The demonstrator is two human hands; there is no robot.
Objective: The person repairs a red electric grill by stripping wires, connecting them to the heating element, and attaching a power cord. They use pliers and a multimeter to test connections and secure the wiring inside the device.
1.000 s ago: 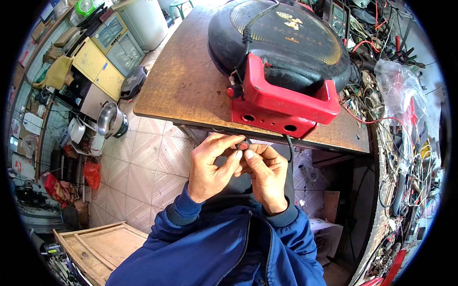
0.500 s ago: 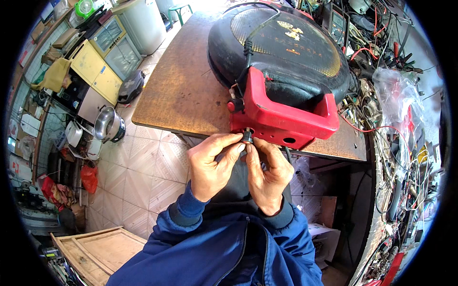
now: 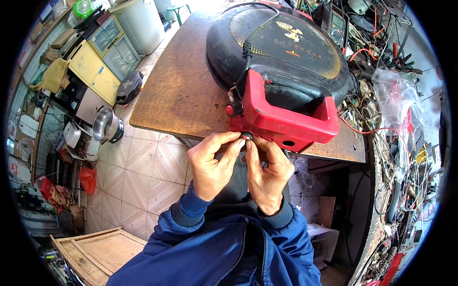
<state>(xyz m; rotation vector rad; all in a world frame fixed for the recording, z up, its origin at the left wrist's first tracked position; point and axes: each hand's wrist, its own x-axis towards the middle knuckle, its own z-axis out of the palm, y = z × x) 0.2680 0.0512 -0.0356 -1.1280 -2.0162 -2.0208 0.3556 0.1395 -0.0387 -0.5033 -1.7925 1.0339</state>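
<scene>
A round black electric griddle (image 3: 286,47) with a red handle housing (image 3: 286,117) sits at the front edge of the wooden table, the handle towards me. At the housing's lower left front, the fingertips of my left hand (image 3: 215,162) and my right hand (image 3: 266,174) pinch a small round black part (image 3: 246,135) that looks like a switch. Both hands are closed around it, thumbs below. Whether the part sits in the housing or just in front of it is partly hidden by my fingers. A red button (image 3: 232,109) sticks out of the housing's left side.
The brown table (image 3: 167,95) extends to the left and back. A multimeter (image 3: 337,23), tangled wires and a clear plastic bag (image 3: 398,97) crowd the right side. On the tiled floor to the left stand a steel pot (image 3: 106,125) and a yellow cabinet (image 3: 95,71).
The small black part has tipped in my fingertips: its round end now faces up towards me, where its side and metal end showed before. Both hands have stayed nearly in place.
</scene>
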